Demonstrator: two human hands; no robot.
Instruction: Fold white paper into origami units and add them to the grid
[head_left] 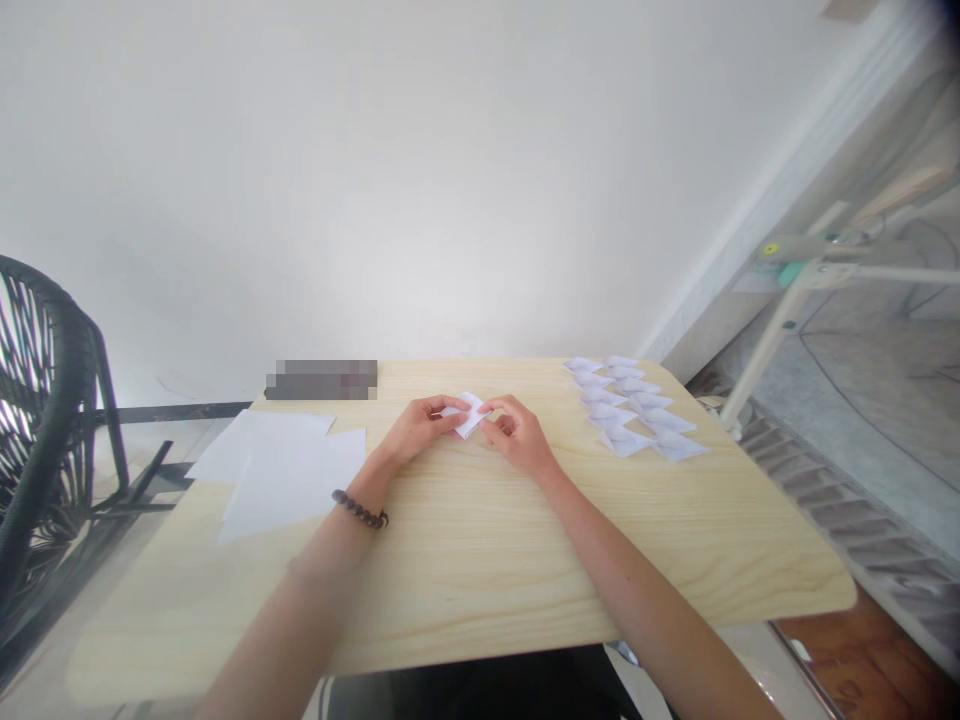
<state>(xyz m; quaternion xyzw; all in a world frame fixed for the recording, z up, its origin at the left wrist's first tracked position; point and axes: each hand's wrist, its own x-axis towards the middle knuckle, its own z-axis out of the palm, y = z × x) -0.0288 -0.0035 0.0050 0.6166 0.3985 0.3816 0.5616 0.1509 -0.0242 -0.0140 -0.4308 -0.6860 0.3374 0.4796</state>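
Note:
A small piece of folded white paper (470, 420) is held between my two hands over the middle of the wooden table (465, 560). My left hand (421, 428) pinches its left side between thumb and fingers. On the opposite side, the thumb and index finger of my right hand (519, 432) grip the paper, with the other fingers curled in. Two columns of folded white paper pieces (622, 440) lie to the right of my right hand. Left of my left hand rest flat white paper sheets (296, 485), overlapping each other.
A dark, pixelated object (322, 381) lies at the table's back left, near the white wall (450, 180). A black woven chair (56, 400) stands at the left. Beyond the table's right edge is a pale metal frame (780, 330).

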